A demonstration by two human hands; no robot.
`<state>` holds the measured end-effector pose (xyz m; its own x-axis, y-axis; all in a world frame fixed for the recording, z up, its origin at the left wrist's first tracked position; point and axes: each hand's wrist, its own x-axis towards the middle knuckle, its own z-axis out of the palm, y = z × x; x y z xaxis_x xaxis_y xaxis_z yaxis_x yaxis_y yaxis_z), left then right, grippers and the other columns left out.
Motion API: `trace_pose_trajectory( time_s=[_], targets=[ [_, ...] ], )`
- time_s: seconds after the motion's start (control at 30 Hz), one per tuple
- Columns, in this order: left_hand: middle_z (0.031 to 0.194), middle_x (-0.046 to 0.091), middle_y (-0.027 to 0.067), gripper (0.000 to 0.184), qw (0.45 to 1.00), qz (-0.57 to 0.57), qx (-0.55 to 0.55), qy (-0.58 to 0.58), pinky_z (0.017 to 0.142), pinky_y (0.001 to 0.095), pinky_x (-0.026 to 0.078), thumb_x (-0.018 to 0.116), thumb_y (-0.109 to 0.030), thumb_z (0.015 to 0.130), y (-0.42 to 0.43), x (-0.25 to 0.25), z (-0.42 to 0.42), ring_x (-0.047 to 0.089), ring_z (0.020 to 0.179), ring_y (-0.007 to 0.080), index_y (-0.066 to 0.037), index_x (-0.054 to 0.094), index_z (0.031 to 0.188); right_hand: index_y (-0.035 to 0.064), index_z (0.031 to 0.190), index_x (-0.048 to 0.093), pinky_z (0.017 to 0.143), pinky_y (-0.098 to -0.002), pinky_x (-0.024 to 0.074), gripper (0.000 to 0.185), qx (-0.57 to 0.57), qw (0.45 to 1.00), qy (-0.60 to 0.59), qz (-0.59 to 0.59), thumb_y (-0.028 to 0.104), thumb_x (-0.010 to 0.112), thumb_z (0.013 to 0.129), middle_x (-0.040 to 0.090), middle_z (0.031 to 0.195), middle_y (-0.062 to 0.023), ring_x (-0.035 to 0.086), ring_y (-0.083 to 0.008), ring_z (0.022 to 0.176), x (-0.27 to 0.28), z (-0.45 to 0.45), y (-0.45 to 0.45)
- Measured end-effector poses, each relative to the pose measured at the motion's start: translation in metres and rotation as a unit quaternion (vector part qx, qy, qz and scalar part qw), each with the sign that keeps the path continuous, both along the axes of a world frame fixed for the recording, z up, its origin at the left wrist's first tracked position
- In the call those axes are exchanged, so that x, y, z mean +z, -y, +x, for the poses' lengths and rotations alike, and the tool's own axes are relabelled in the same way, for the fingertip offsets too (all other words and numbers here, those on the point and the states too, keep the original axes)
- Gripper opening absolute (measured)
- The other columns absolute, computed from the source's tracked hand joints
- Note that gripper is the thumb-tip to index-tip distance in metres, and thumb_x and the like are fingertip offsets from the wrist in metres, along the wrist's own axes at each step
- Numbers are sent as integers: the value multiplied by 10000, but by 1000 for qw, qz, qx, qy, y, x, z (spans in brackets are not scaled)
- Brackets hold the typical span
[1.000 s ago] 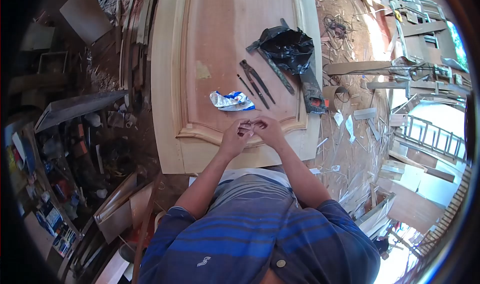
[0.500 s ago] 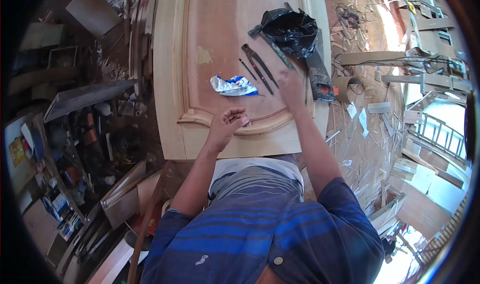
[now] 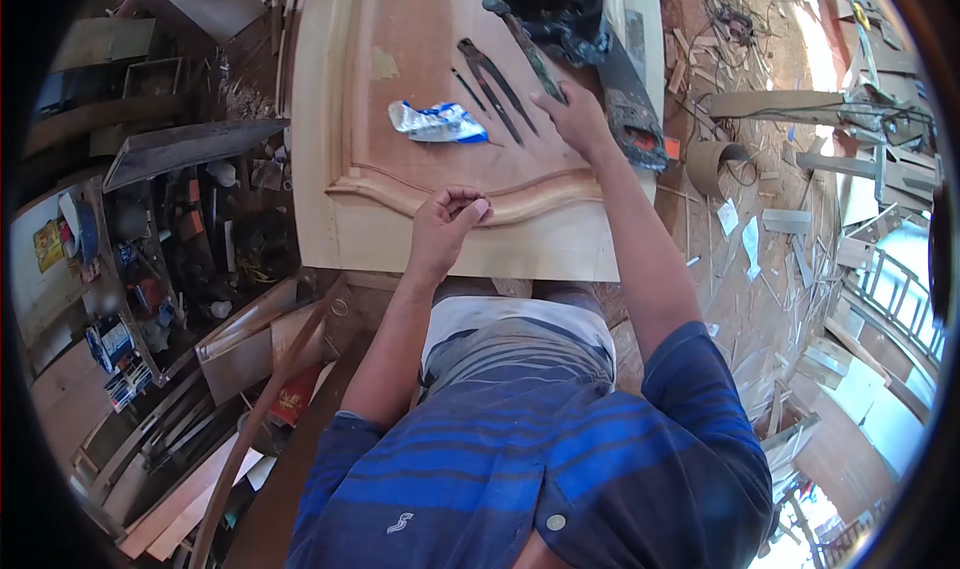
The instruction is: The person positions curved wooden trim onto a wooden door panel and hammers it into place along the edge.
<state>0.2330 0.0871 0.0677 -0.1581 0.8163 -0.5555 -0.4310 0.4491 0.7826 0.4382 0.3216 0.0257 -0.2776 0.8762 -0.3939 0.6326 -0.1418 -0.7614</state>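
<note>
My right hand [image 3: 578, 119] is closed round the lower end of a hammer [image 3: 525, 44], whose head points away from me. My left hand [image 3: 448, 231] hovers at the near edge of a wooden door panel [image 3: 420, 19], its fingers curled against the thumb. Whatever those fingers pinch, if anything, is too small to make out. Between the hands lie dark pincers [image 3: 497, 89] and a thin dark rod [image 3: 468, 89]. A crumpled blue-and-white packet [image 3: 438, 123] rests left of them.
A black plastic bag [image 3: 555, 9] lies at the far side of the panel. Along the right edge is a handsaw [image 3: 630, 109]. Scraps and offcuts litter the floor [image 3: 740, 299] on the right. Boards and a leaning plank [image 3: 270, 399] stand at the left.
My right hand has closed on the hammer, and the hammer's head has come clear of the bag. My left hand stays curled near the panel's edge. The view has shifted slightly.
</note>
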Motion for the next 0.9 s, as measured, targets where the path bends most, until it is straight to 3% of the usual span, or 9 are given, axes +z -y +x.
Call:
trace_pose_trajectory(
  time_s=[0.03, 0.1, 0.17, 0.2, 0.3, 0.4, 0.5, 0.7, 0.9],
  targets=[
    [1093, 781, 95, 185, 997, 15, -26, -72, 922, 327, 607, 758, -70, 1035, 2, -13, 12, 753, 1001, 181, -13, 702, 1201, -18, 966, 732, 785, -427, 541, 411, 17, 1000, -25, 6, 390, 776, 994, 759, 915, -209, 718, -287, 857, 20, 22, 21],
    [1083, 790, 88, 179, 973, 47, -81, -211, 915, 307, 593, 768, -80, 1025, 2, -34, 38, 751, 989, 166, 1, 722, 1179, -11, 936, 682, 659, -382, 456, 431, -31, 992, -101, -75, 400, 798, 998, 612, 733, -86, 556, -180, 700, 47, 70, 70],
    [1073, 801, 87, 185, 951, 68, -103, -283, 908, 298, 587, 772, -83, 1012, -9, -31, 66, 752, 974, 153, 9, 740, 1168, 4, 881, 636, 610, -351, 396, 401, -42, 994, -102, -21, 348, 807, 999, 470, 691, -28, 457, -119, 690, 38, 126, 122],
    [1068, 807, 86, 188, 938, 78, -115, -318, 905, 293, 583, 775, -84, 1005, -13, -33, 79, 752, 966, 146, 13, 748, 1163, 6, 879, 627, 618, -347, 391, 400, -55, 995, -74, -28, 343, 803, 1002, 464, 701, -23, 440, -120, 698, 46, 150, 148],
    [1066, 819, 94, 208, 921, 146, -95, -349, 905, 310, 593, 779, -91, 991, -26, -62, 111, 762, 960, 152, 8, 760, 1174, 19, 886, 627, 641, -327, 390, 342, -114, 992, -26, -52, 291, 782, 1023, 483, 728, -6, 437, -98, 724, 43, 213, 210],
    [1075, 821, 127, 177, 909, 175, -87, -368, 861, 335, 622, 773, -91, 994, -40, -71, 135, 785, 996, 209, 1, 761, 1145, 28, 890, 635, 641, -312, 381, 297, -179, 980, -51, -74, 249, 765, 1040, 493, 741, 28, 433, -81, 728, 29, 248, 253],
    [1085, 822, 123, 176, 932, 130, -84, -327, 859, 329, 631, 771, -80, 998, -47, -75, 152, 791, 1005, 210, 5, 768, 1152, 33, 888, 643, 636, -299, 368, 275, -242, 958, -76, -132, 224, 752, 1053, 493, 755, 61, 428, -61, 733, 24, 263, 272],
    [1124, 814, 125, 174, 941, 133, -85, -300, 917, 305, 622, 760, -27, 1018, -39, -95, 160, 786, 1023, 182, 21, 765, 1186, 27, 902, 656, 632, -295, 365, 278, -259, 954, -70, -137, 237, 769, 1046, 490, 756, 63, 428, -52, 734, 4, 260, 270],
    [1089, 785, 123, 179, 912, 197, -97, -345, 903, 315, 639, 777, 2, 1001, -40, -95, 165, 783, 1012, 190, 12, 774, 1179, 27, 877, 644, 624, -304, 366, 306, -232, 965, -79, -95, 248, 780, 1039, 490, 734, 55, 424, -60, 719, 4, 247, 259]
  ],
)
